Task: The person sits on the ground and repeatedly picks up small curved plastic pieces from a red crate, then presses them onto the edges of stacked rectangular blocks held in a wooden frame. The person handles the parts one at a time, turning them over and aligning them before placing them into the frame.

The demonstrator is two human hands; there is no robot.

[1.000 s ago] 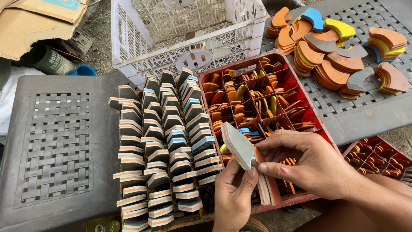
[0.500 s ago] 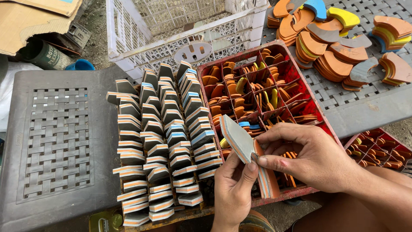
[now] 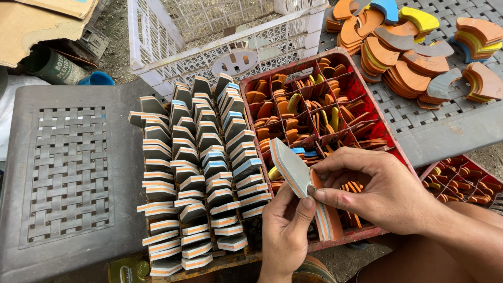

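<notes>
While both hands pinch it, the wedge [image 3: 293,170] sits above the red crate [image 3: 335,68]: left hand [image 3: 285,228] grips below, right hand [image 3: 385,191] clamps its edge. Inspecting or pairing seems underway; next likely needs placement among the stacked wedges [image 3: 201,173].

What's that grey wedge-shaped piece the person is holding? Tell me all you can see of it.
The wedge is a flat, pointed slab, grey on its broad face, with orange and pale layers striping its edge; it looks like foam or rubber. It tilts up and to the left, tip uppermost, above the red crate. The left hand props it from below with the thumb; the right hand pinches its lower end against a second striped piece.
</notes>
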